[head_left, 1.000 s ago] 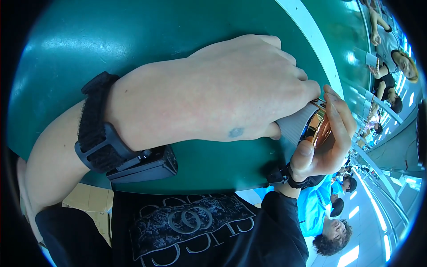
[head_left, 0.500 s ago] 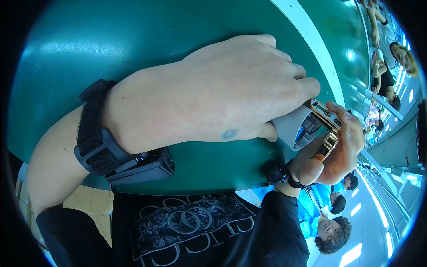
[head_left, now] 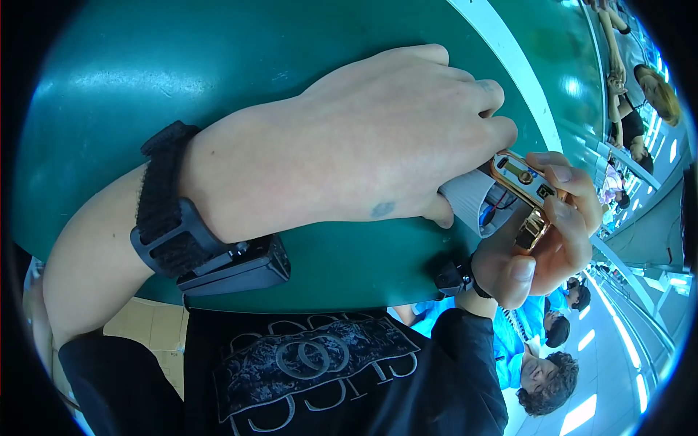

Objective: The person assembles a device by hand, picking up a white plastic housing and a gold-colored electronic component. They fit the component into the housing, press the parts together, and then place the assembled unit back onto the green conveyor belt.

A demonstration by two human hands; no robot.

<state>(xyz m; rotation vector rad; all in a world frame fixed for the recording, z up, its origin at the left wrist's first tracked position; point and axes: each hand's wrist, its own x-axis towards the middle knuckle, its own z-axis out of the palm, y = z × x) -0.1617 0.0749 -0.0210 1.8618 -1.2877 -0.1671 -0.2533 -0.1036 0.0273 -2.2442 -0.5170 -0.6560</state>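
While the bare left hand (head_left: 407, 134) stretches across mid-frame: back of the hand up, and it's clamped, thumb below and curled fingers above, on a pale grey ribbed shell (head_left: 464, 198), fingertips tucked out of sight.
Left wrist: a black fabric strap (head_left: 161, 211) carries a black plastic box (head_left: 240, 269), left of centre.
Ribbed shell: right of centre, mouth turned right, a thin red wire (head_left: 502, 208) and something blue showing inside; where they end, no telling.
Gold-rimmed insert (head_left: 522, 176): just beside that mouth, narrow end panel on view; whether the two touch at the top corner, I can't say.
Bare right hand (head_left: 556, 251): closed around the insert, fingers on the far side, thumb near its lower end.
Danger here: a hard pull apart could strain that wire if it joins both pieces; push together askew and the mouth might pinch it, while a slick gold rim could slip from those fingertips.
Black printed shirt (head_left: 313, 356): bottom of the frame, beneath the glossy green table (head_left: 218, 43).
Pale strip (head_left: 512, 54): curving down the upper right.
Beyond: a blue-clad co-worker (head_left: 513, 350) lower right, another in a light top (head_left: 631, 54) at the upper right edge.
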